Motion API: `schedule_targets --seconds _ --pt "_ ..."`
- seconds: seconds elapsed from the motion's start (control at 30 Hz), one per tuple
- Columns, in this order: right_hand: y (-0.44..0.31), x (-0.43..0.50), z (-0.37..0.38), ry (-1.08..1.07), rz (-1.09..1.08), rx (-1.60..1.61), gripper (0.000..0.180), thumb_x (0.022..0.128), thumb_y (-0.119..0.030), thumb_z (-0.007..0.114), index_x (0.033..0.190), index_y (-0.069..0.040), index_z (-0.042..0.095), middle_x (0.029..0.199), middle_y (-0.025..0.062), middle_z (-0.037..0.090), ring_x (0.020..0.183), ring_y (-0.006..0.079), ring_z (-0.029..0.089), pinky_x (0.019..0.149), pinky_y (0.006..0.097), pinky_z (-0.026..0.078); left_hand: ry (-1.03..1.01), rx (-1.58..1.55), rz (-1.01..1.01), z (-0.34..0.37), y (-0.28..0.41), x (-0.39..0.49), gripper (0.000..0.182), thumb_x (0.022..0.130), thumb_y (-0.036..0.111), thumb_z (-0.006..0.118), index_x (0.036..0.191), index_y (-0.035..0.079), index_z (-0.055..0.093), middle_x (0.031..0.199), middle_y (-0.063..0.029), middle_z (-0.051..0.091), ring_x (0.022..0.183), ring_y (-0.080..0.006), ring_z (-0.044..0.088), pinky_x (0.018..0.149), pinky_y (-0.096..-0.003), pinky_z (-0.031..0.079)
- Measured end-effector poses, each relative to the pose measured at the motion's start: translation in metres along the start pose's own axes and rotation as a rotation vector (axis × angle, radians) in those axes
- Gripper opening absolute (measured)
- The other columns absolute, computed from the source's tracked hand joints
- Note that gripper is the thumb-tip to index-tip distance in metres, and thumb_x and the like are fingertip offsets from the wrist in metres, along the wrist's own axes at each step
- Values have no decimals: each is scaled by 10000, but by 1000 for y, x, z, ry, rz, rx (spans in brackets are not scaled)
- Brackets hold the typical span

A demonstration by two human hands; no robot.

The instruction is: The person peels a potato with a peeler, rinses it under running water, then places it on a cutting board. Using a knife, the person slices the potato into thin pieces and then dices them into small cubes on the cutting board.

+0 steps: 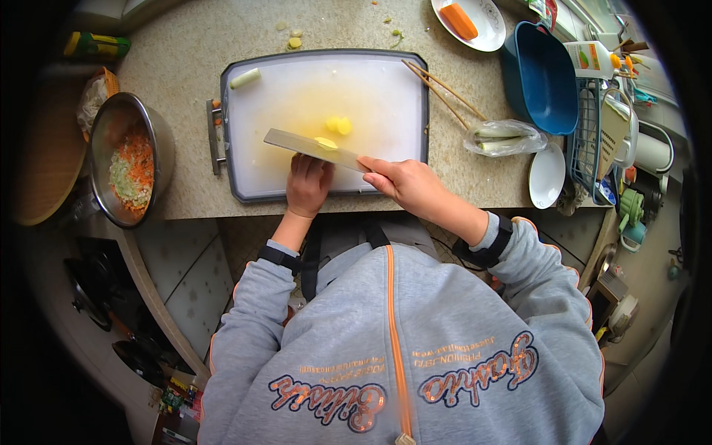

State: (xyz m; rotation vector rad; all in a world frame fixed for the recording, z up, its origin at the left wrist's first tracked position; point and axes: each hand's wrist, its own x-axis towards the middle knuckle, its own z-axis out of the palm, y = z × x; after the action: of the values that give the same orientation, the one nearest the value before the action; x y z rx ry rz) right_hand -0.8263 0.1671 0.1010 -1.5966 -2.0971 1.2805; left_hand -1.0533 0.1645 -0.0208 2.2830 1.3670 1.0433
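Note:
My right hand (pixel 409 181) grips the handle of a cleaver (pixel 289 140), its broad steel blade slanting across a white cutting board (pixel 272 100) with a grey rim. A thin yellow slice (pixel 326 143), seemingly ginger, clings to the blade. Just beyond it, a few more yellow slices (pixel 339 125) lie together on the board. My left hand (pixel 307 186) is curled against the near side of the blade. Its fingertips are partly covered by the blade, so anything under them is hidden. At the board's far left corner rests a short scallion piece (pixel 245 79).
Left of the board stands a steel bowl (pixel 160 144) of chopped orange and pale green vegetables. To the right are chopsticks (pixel 445 92), bagged scallion stalks (pixel 505 137), a blue basin (pixel 537 78), a small white dish (pixel 547 177) and a plate (pixel 489 25) holding a carrot piece (pixel 459 21).

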Motion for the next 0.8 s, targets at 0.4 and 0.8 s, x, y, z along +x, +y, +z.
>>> schedule_targets --seconds 0.4,0.8 --pt "-9 -4 -7 -64 38 -125 404 993 -420 492 1246 -125 602 835 163 689 756 368 663 662 453 520 -3 14 5 1 -2 -2 325 851 130 687 1146 4 638 1144 -195 624 1066 -411 574 980 -503 441" --pt "-4 0 -14 -67 60 -64 391 985 -407 519 1195 -101 641 799 184 676 727 388 649 662 459 514 45 -7 -17 -1 1 5 284 787 57 728 1053 5 640 1070 -172 623 1006 -390 587 903 -459 480"
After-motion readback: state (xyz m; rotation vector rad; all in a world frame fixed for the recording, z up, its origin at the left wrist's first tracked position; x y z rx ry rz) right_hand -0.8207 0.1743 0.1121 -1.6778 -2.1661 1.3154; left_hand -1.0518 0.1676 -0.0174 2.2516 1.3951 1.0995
